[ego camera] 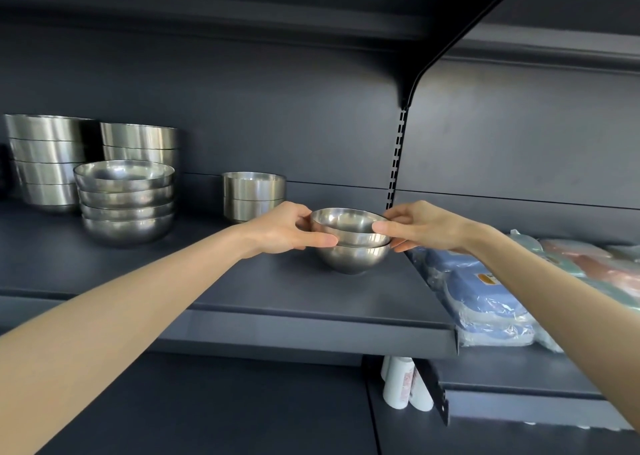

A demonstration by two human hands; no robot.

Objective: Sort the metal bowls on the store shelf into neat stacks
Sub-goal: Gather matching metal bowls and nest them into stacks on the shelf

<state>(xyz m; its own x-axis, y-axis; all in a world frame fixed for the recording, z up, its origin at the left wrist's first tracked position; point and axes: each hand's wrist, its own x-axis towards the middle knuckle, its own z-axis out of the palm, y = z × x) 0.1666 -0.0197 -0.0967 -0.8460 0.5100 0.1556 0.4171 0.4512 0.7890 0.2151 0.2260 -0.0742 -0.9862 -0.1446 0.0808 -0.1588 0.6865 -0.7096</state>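
small round steel bowl (348, 224) nested upright in second bowl (351, 259)

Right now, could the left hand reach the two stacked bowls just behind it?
Probably yes. The two-bowl stack sits just behind the left hand with nothing between, but its fingers hold the small round bowl, so it must let go first.

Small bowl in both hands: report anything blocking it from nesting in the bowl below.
Nothing visible. The left hand and right hand hold the upper bowl directly over the lower bowl; only their fingertips lie near the seam.
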